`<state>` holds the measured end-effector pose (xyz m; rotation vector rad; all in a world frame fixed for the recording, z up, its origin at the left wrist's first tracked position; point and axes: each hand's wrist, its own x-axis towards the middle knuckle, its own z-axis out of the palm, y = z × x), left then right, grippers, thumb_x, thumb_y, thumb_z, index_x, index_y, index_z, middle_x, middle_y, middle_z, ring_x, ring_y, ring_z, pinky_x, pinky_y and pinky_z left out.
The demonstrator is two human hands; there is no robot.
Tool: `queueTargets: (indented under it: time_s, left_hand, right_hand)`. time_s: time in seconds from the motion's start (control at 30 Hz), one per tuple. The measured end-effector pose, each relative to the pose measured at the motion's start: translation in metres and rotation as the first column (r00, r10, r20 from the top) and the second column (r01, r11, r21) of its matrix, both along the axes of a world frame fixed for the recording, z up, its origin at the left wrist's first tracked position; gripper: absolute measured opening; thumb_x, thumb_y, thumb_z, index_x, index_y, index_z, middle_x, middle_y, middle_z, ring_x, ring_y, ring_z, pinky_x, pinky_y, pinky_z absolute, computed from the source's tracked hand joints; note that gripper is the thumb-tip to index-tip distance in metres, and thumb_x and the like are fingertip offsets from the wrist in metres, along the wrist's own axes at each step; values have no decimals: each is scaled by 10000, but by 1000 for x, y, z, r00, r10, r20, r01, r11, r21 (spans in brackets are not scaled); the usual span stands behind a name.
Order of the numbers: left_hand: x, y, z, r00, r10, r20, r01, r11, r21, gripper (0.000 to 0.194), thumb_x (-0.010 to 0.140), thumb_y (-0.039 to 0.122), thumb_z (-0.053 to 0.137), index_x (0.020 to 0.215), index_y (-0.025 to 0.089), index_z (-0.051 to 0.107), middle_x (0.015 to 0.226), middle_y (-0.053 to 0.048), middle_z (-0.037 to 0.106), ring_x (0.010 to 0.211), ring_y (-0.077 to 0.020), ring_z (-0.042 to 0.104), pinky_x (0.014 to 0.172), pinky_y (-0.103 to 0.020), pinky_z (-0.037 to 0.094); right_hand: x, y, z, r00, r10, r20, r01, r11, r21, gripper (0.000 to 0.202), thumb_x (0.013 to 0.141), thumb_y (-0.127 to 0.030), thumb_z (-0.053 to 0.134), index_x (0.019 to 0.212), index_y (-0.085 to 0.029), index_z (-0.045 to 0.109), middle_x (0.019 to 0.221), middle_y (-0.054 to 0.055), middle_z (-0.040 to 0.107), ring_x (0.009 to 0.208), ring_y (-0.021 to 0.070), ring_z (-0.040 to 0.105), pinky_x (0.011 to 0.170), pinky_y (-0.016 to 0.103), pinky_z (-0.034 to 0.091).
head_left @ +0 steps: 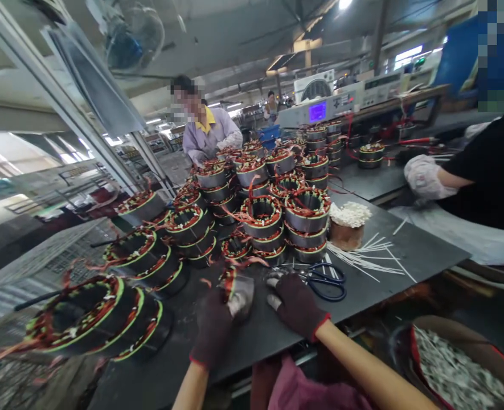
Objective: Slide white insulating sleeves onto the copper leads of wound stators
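Observation:
My left hand [215, 327], in a dark fingerless-tipped glove with red cuff, is closed on a motor stator [244, 293] at the near edge of the table. The stator is tilted, its steel side toward me and its copper windings facing left. My right hand [298, 304], gloved alike, rests on the tabletop just right of the stator, fingers apart and slightly bent, with nothing visible in them. Beside its knuckles lie blue-handled scissors [328, 282], their blades partly hidden by the hand.
Stacked stators [264, 228] with loose red leads crowd the table's middle and left. White strips [371, 259] lie near a brown container [346, 234] of short white pieces. A bin [452, 364] stands lower right. One person [211, 134] stands opposite; another person's arm [443, 176] is at right.

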<state>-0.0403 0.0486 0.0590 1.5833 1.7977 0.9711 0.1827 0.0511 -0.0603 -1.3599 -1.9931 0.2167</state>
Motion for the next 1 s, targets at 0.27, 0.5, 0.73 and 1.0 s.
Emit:
queueTargets:
  time_s: [0.27,0.5,0.73,1.0]
  left_hand:
    - [-1,-21,6,475,-597,-646,836,535,120,330,926,377,702,1222,297,823,1278,-95,813,1269,-323,734,1265,-515,498]
    - [5,-48,-53,752,-261,-606,603,644,471,393,905,174,698,1246,321,823,1224,-97,828,1221,-324,773,1295,-656,483]
    - [19,-35,-54,972,-235,6,210,879,427,288,1007,434,614,965,235,818,1010,-95,850,1031,-299,809,1033,-471,653]
    - [-2,6,-39,762,-101,640,-20,984,179,378,919,587,763,917,210,769,855,-54,780,814,-222,758,803,-343,663]
  right_hand:
    - [10,5,-10,986,-77,-150,89,993,73,433,1024,-249,514,1362,-205,782,1362,129,807,1273,314,735,1153,552,569]
    - [37,-19,44,988,20,155,-13,999,-49,364,986,-289,602,1246,-175,829,1235,170,812,1183,338,722,1073,524,545]
    - [33,-30,86,839,264,-475,-471,790,-392,617,1060,-707,499,1110,-177,809,873,51,756,666,168,588,641,312,477]
    - [3,-29,94,952,300,64,-276,929,-247,571,953,-590,783,1399,-233,783,1303,141,791,1169,338,717,1021,474,554]
